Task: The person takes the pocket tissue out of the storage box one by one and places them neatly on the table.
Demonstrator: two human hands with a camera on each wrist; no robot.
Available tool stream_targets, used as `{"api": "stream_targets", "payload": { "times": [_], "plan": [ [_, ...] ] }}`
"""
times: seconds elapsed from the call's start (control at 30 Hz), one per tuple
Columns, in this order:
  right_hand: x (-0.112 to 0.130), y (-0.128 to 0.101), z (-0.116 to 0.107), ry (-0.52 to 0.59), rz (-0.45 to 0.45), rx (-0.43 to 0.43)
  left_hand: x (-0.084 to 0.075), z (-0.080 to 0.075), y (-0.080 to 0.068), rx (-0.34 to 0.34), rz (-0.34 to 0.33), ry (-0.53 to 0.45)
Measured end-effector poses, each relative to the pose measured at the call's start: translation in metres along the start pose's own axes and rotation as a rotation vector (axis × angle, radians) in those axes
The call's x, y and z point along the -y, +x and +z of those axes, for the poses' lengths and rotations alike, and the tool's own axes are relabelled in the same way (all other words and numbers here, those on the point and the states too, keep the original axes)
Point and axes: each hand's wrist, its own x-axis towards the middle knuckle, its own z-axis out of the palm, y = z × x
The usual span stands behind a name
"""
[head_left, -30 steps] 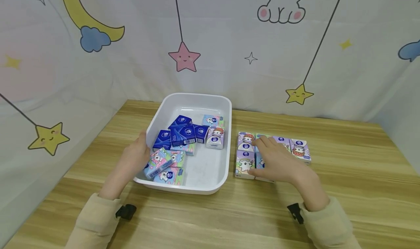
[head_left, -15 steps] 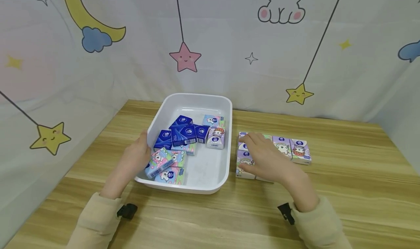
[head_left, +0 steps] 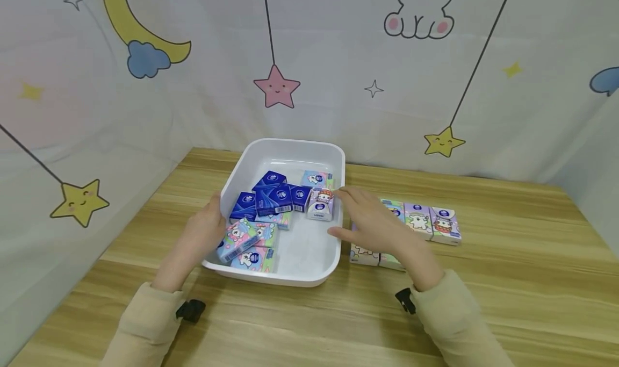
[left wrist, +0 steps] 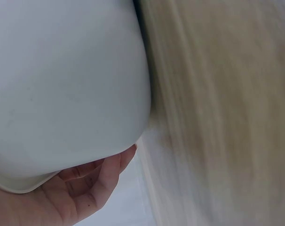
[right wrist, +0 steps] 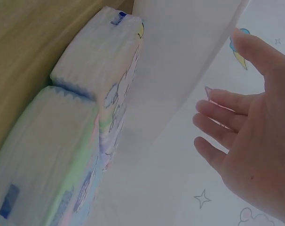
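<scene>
A white plastic tray (head_left: 333,259) sits on the wooden table and holds several small tissue packs, some dark blue (head_left: 271,198), some pastel (head_left: 237,238). My left hand (head_left: 205,232) rests against the tray's left wall (left wrist: 72,94), with its fingers under the rim. My right hand (head_left: 365,222) hovers open over the tray's right rim, fingers spread (right wrist: 227,127), holding nothing, close to a purple cartoon pack (head_left: 320,204) inside the tray. To the right of the tray, more pastel packs (head_left: 418,219) lie in rows on the table (right wrist: 91,94).
A cartoon-printed curtain (head_left: 309,60) with stars, a moon and a rabbit closes off the back and both sides. The table (head_left: 508,281) stretches bare to the right and the front of the packs.
My right hand has lifted off the packs on the table and moved left to the tray's right rim. The left hand has stayed against the tray.
</scene>
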Motion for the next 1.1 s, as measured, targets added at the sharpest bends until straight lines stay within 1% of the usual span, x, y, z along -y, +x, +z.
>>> {"api": "stream_targets", "payload": {
  "times": [0.27, 0.37, 0.5, 0.67, 0.77, 0.87, 1.0, 1.1],
  "plan": [
    [-0.003, 0.027, 0.008, 0.019, 0.003, 0.061, 0.001, 0.0, 0.0, 0.001, -0.007, 0.003],
    [-0.003, 0.035, 0.012, -0.018, 0.019, 0.095, 0.002, 0.0, 0.0, 0.004, -0.012, 0.0],
    [-0.003, 0.043, 0.015, -0.076, 0.057, 0.146, 0.002, 0.001, -0.001, 0.0, -0.001, 0.003],
    [0.001, 0.054, 0.014, -0.126, 0.05, 0.18, 0.002, 0.001, -0.002, -0.022, 0.016, 0.009],
    [0.003, 0.061, 0.015, -0.186, 0.041, 0.209, 0.003, 0.001, -0.002, -0.029, 0.013, 0.011],
    [0.005, 0.068, 0.017, -0.278, 0.037, 0.245, 0.004, 0.002, -0.001, -0.021, 0.01, 0.01],
    [0.007, 0.075, 0.021, -0.378, 0.059, 0.292, 0.004, 0.002, 0.0, 0.0, -0.005, 0.0],
    [0.006, 0.08, 0.024, -0.417, 0.093, 0.321, 0.002, 0.001, 0.0, 0.012, -0.015, -0.016]
  ]
}}
